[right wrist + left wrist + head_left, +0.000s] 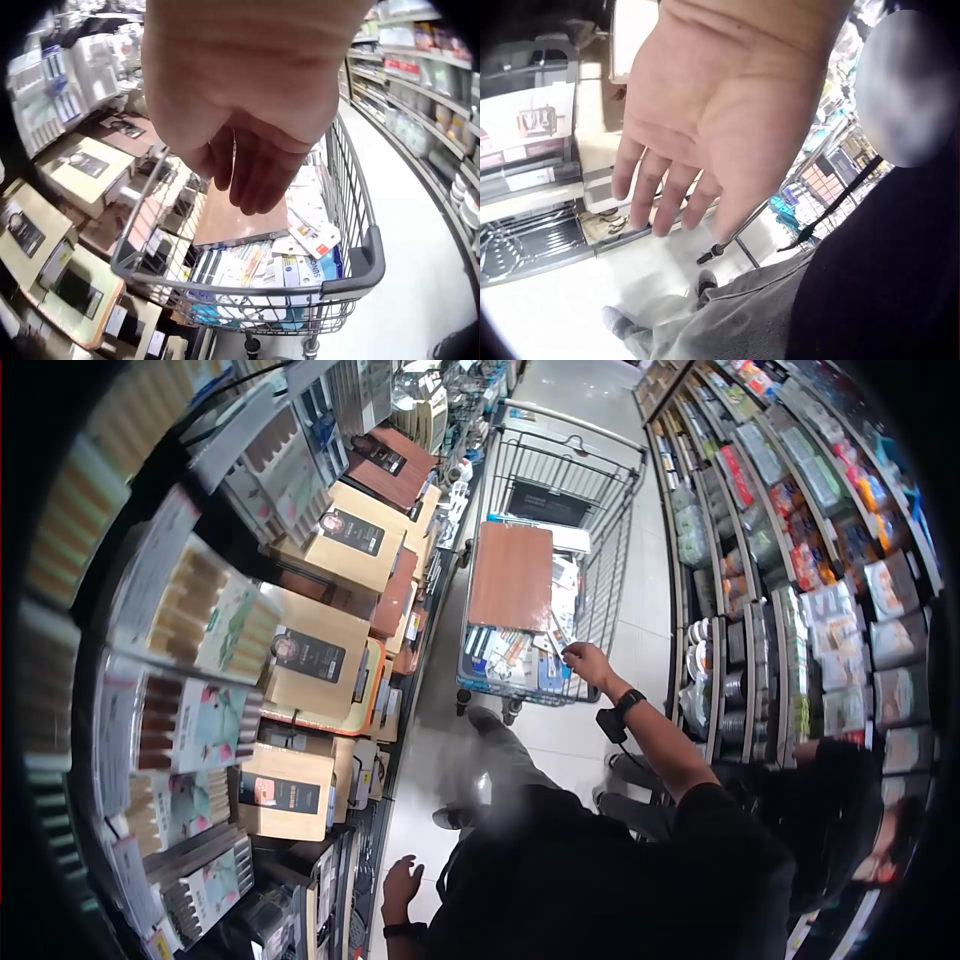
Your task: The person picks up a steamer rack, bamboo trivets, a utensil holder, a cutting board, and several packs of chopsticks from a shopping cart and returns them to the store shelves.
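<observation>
The right hand [590, 663] hangs above the near edge of the cart, its fingers loosely bent downward, and I see nothing held in them; whether the fingertips touch the packet below, I cannot tell. The left hand [720, 112] is relaxed beside the body, fingers extended, holding nothing. Inside one dark metal-wire shopping cart [367, 264] lie one reddish-brown rectangular wooden board [512, 575] and, just beside it, one white flat packet with an orange mark [311, 234]. Two dark wheels [253, 345] show under the near end. On the left shelf, four boards with dark labels [310, 655], three pale and one reddish, lie face up. The other packages in the cart overlap too much for counting. A second person [830, 810] is partly cut off by darkness.
</observation>
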Demonstrator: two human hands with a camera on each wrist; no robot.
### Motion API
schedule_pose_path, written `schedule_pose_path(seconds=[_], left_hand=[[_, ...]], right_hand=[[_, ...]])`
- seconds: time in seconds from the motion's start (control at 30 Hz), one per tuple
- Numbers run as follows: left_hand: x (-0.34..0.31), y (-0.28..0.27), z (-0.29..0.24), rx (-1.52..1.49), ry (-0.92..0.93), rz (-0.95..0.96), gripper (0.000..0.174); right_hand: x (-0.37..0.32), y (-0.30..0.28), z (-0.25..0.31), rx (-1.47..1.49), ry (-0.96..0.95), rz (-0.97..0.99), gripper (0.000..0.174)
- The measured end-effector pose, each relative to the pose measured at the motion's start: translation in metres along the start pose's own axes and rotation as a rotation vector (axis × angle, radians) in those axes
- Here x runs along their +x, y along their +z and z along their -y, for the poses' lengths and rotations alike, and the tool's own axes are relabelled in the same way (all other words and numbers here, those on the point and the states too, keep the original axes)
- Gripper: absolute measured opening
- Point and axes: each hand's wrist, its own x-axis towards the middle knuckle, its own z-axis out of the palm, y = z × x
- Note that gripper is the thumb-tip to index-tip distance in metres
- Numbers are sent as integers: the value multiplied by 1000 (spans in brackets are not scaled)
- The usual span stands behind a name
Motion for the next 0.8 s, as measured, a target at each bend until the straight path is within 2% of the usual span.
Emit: schedule_pose_path(seconds=[0.03,0.07,0.13,0.17,0.2,0.27,0.33,0.37,0.4,0.47,0.53,0.6,0.73,0.8], left_hand=[[5,-8,-17,-108,-58,-46,35],[10,-15,-39,-223,-120,-97,32],[18,4,-43,-230,-129,-317,29],[19,23,-35,-480,-336,-309,28],[13,48,-23,-530,-394,-348,28],[-11,71,-38,-593,-605,-299,29],[-32,91,-43,-384,-535,2,30],[-39,105,-48,-800,-770,0,32],[-40,88,-85,-688,-621,54,34],[-33,61,-148,-735,-671,11,36],[-25,68,-162,-820,-824,-26,36],[-16,72,-173,-862,-811,-94,36],[5,66,-187,-972,-746,-206,35],[15,58,-193,-916,-701,-205,34]], right_hand=[[36,11,-37,202,106,36,33],[64,12,-49,195,93,66,33],[121,16,-66,344,288,52,36],[163,30,-105,285,281,19,41],[202,37,-135,103,309,46,50],[234,29,-129,53,360,-55,61],[260,30,-125,335,535,-145,72],[271,30,-126,381,553,-146,71],[287,34,-147,473,569,-51,61],[292,31,-138,683,573,-58,45],[303,29,-138,776,617,24,41],[305,22,-130,884,702,109,35],[310,26,-131,973,624,207,39],[313,28,-118,794,554,218,46]])
